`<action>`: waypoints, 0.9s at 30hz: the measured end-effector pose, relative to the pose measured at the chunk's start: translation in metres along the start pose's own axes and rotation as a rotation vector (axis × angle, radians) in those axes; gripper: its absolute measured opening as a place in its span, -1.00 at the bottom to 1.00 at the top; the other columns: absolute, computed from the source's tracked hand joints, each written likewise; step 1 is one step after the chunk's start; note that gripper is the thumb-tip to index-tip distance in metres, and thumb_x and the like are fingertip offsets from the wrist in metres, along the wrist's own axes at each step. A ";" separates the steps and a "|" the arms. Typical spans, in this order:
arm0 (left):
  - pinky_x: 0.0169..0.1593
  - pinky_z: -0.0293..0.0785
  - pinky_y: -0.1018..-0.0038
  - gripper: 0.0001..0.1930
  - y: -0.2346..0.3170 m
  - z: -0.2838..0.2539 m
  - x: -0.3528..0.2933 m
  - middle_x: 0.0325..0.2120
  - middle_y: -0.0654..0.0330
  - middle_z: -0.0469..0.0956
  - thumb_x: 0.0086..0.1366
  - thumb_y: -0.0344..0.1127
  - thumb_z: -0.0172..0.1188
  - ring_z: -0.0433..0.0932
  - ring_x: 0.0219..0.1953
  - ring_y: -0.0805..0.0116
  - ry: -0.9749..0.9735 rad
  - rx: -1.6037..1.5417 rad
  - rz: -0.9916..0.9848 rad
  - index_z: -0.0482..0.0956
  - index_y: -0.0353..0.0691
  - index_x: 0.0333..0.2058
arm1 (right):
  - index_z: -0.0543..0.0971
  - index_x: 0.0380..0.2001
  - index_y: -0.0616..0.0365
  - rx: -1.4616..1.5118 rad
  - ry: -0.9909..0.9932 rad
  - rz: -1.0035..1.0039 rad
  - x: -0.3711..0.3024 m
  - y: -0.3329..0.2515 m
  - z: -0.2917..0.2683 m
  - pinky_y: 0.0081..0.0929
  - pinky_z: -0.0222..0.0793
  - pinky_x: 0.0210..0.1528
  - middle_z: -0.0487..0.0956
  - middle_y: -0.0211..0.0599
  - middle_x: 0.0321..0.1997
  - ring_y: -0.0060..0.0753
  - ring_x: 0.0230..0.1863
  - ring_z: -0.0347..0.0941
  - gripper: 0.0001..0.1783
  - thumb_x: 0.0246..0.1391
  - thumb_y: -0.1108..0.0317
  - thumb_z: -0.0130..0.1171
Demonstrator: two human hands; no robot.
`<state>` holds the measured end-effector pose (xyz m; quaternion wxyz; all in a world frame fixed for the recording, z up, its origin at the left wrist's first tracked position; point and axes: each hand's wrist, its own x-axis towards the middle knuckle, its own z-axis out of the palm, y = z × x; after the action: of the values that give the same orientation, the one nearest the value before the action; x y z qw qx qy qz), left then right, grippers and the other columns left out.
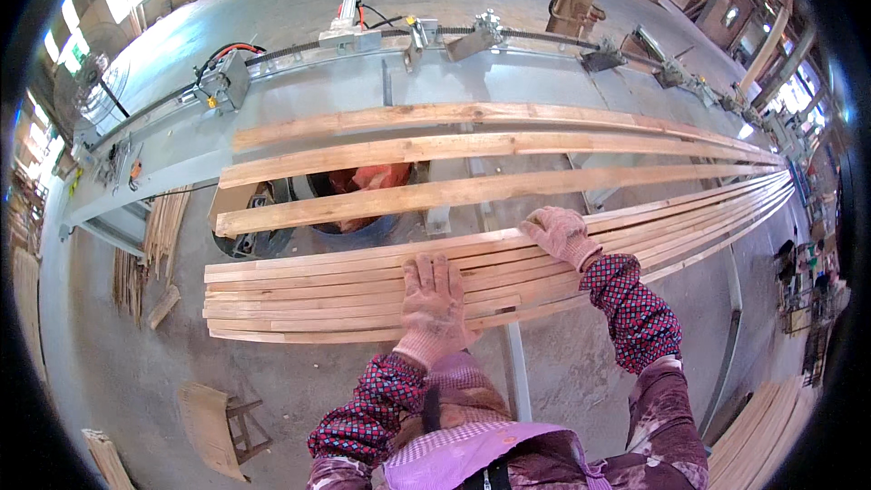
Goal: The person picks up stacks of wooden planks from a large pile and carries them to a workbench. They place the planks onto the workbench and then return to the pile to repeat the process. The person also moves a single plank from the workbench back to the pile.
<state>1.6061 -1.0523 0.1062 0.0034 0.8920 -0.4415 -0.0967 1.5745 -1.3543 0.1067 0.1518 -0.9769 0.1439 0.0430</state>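
Note:
Several long, narrow wooden strips (pixel 299 290) lie side by side in a close bundle in front of me. My left hand (pixel 434 304), in a pinkish work glove, lies flat on top of them with its fingers stretched out and pointing away. Farther right, my gloved right hand (pixel 560 236) is closed over the bundle's far edge, its fingers curled round the farthest strip. Beyond the bundle lie three separate strips, a near one (pixel 363 204), a middle one (pixel 363 156) and a far one (pixel 363 119), with gaps between them. Neither hand touches these three.
A grey machine frame (pixel 308 86) with a rail and clamps spans the far side. Below the strips stand a blue tub (pixel 358 234) holding something reddish and a cardboard box (pixel 234 204). Loose sticks (pixel 163 236) lean at left; stacked boards (pixel 767 436) lie at lower right.

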 end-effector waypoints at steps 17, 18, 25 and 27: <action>0.39 -0.15 -0.31 0.12 -0.005 0.015 -0.003 0.32 -0.22 0.18 -0.13 0.35 0.36 0.06 0.39 -0.31 0.328 -0.139 0.098 0.29 -0.31 0.29 | 0.70 -0.11 0.08 -0.034 -0.592 -0.255 0.067 0.032 -0.039 -0.11 0.46 0.07 0.67 -0.01 -0.07 0.11 -0.02 0.58 -0.50 0.09 -0.07 0.15; 0.39 -0.14 -0.31 0.11 -0.006 0.013 -0.002 0.31 -0.22 0.19 -0.14 0.33 0.37 0.07 0.38 -0.31 0.317 -0.130 0.099 0.29 -0.31 0.29 | 0.70 -0.10 0.07 0.066 -0.633 -0.312 0.059 0.039 -0.041 -0.11 0.45 0.08 0.67 0.01 -0.08 0.14 -0.01 0.57 -0.46 0.11 -0.14 0.15; 0.39 -0.11 -0.27 0.09 0.003 -0.017 0.004 0.27 -0.21 0.25 -0.12 0.33 0.36 0.11 0.36 -0.30 0.130 -0.093 0.082 0.29 -0.30 0.30 | 0.65 -0.11 0.13 -0.080 -0.133 -0.007 0.086 0.003 -0.040 -0.04 0.43 0.08 0.65 0.06 -0.14 0.09 -0.01 0.56 -0.39 0.13 -0.23 0.11; 0.40 -0.15 -0.27 0.09 -0.001 -0.022 0.003 0.29 -0.20 0.25 -0.08 0.36 0.32 0.08 0.38 -0.31 0.085 -0.081 0.051 0.28 -0.29 0.31 | 0.61 -0.18 0.21 -0.180 0.216 -0.033 0.128 0.007 -0.012 0.01 0.45 0.03 0.63 0.10 -0.28 0.12 -0.07 0.57 -0.40 0.13 -0.19 0.11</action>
<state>1.6122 -1.0558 0.1268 0.0607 0.8830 -0.4592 -0.0763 1.6957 -1.3985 0.0998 0.0477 -0.9878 0.1387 -0.0520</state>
